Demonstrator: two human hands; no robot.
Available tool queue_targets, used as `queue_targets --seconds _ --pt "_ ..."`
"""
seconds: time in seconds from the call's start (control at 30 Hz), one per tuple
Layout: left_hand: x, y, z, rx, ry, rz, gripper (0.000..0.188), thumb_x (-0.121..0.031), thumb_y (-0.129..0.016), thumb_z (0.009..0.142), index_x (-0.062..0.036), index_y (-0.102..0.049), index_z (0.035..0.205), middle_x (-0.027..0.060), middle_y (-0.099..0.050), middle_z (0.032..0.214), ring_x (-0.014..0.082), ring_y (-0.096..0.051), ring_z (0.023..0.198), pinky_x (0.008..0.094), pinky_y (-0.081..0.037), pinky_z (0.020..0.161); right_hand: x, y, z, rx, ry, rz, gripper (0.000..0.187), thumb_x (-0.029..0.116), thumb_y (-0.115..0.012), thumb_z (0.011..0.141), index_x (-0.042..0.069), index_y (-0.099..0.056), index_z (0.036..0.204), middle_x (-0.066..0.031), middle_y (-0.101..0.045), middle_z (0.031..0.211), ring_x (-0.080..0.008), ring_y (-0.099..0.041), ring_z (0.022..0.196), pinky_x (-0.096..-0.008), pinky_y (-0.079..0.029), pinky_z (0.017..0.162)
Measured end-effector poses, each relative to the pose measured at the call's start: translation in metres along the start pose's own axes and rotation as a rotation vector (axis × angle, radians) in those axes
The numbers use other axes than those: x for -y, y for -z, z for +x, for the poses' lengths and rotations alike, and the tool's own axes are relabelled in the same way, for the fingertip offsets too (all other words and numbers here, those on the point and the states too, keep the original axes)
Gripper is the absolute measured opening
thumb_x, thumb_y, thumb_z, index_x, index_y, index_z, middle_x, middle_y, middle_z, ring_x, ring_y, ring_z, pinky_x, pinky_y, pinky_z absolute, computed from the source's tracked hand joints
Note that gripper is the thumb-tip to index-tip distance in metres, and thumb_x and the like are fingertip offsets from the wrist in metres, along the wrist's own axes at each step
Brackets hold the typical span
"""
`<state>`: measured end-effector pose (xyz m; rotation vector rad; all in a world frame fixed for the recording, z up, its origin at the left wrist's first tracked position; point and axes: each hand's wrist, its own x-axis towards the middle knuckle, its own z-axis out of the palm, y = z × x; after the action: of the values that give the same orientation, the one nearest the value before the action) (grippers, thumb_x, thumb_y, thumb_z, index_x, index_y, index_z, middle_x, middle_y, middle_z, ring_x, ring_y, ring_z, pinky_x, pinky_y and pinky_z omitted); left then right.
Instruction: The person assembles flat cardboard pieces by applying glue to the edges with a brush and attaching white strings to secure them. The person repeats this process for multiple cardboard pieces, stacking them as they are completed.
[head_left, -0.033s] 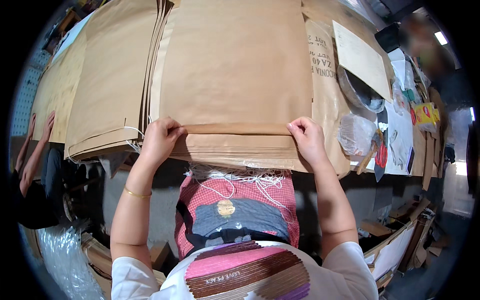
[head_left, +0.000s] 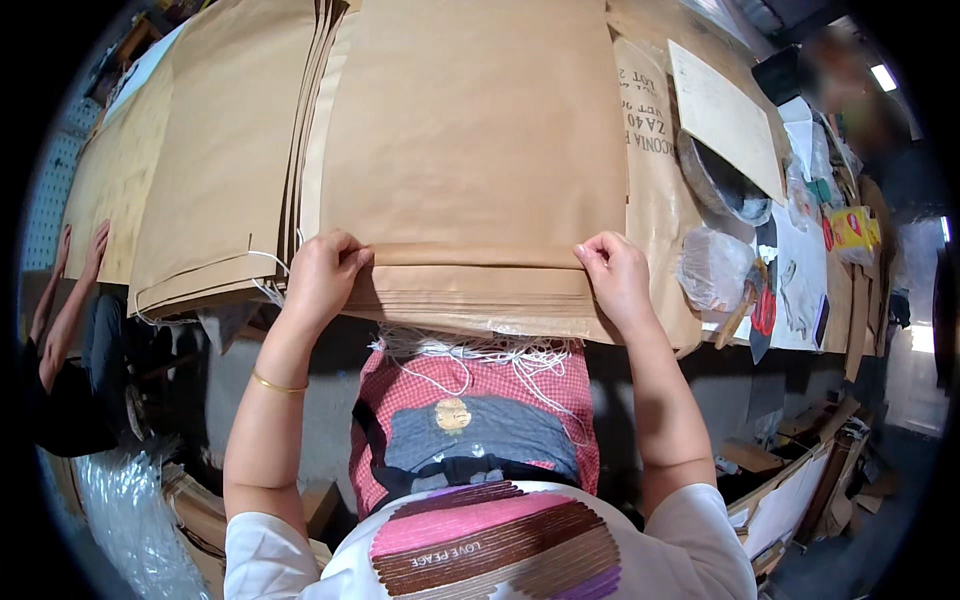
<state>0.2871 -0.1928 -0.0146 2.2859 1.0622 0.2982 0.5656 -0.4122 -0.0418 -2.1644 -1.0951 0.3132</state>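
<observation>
From the head camera, both hands rest on the near edge of a stack of brown paper sacks (head_left: 470, 150) lying flat on the bench (head_left: 800, 290). The left hand (head_left: 320, 275) curls over the stack's near left corner, fingers bent and pinching the top sack's folded edge. The right hand (head_left: 615, 275) does the same at the near right corner, thumb and fingers closed on that edge. White loose threads (head_left: 480, 350) hang from the stack's near edge, above a red checked apron (head_left: 470, 420). A second sack pile (head_left: 220, 170) lies just beside it on the left. To the right sit a clear plastic bag (head_left: 712, 268) and a round bowl (head_left: 722, 180). Another person's hands (head_left: 80, 250) show at the far left.
</observation>
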Motion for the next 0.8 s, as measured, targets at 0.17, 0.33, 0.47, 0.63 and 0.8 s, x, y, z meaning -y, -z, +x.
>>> queue_targets --seconds 0.17,0.33,0.47,0.63,0.8 --pt "-0.006 -0.023 -0.008 -0.123 -0.067 0.369 0.016 -0.015 -0.058 0.089 -0.0013 -0.05 0.088 0.0204 -0.059 0.082 0.0401 -0.06 0.074 0.0473 -0.046 0.061 -0.002 -0.014 -0.006 -0.107 0.103 -0.273 0.023 0.025 -0.068 0.083 0.005 -0.057 0.078 -0.0113 -0.061 0.077 -0.0307 -0.061 0.067 -0.0395 -0.049 0.059" --pt "-0.003 -0.033 -0.009 -0.24 0.019 0.532 0.014 -0.013 -0.055 0.088 -0.0031 -0.051 0.097 0.0165 -0.057 0.086 0.0378 -0.061 0.074 0.048 -0.048 0.061 0.003 -0.015 -0.008 -0.139 0.039 -0.447 0.023 0.028 -0.068 0.083 0.007 -0.058 0.081 -0.0115 -0.06 0.08 -0.03 -0.062 0.075 -0.0399 -0.049 0.063" --pt "-0.023 -0.04 -0.029 -0.358 -0.514 0.32 0.052 -0.003 -0.061 0.076 0.0012 -0.047 0.125 0.0188 -0.057 0.111 0.0386 -0.054 0.104 0.049 -0.043 0.087 0.031 -0.042 -0.018 -0.443 0.335 -0.599 0.033 0.02 -0.065 0.079 0.004 -0.062 0.107 -0.013 -0.061 0.111 -0.0287 -0.056 0.103 -0.0439 -0.046 0.083" --pt "-0.043 -0.042 -0.032 0.117 -0.167 0.535 0.108 -0.06 -0.063 0.074 0.0141 -0.02 0.141 0.0307 -0.021 0.149 0.0413 -0.016 0.141 0.0456 -0.014 0.116 0.058 -0.063 -0.042 0.001 0.232 -0.405 0.071 0.039 -0.055 0.088 -0.007 -0.036 0.138 -0.0236 -0.036 0.145 -0.0355 -0.034 0.134 -0.0458 -0.026 0.111" --pt "0.002 -0.027 -0.039 0.014 -0.145 0.551 0.101 -0.057 -0.059 0.08 0.0111 -0.019 0.143 0.0286 -0.017 0.151 0.0413 -0.014 0.142 0.0452 -0.015 0.116 -0.003 -0.016 -0.04 -0.235 0.112 -0.275 0.064 0.028 -0.067 0.083 -0.005 -0.043 0.132 -0.0257 -0.042 0.136 -0.0405 -0.039 0.127 -0.0446 -0.033 0.106"
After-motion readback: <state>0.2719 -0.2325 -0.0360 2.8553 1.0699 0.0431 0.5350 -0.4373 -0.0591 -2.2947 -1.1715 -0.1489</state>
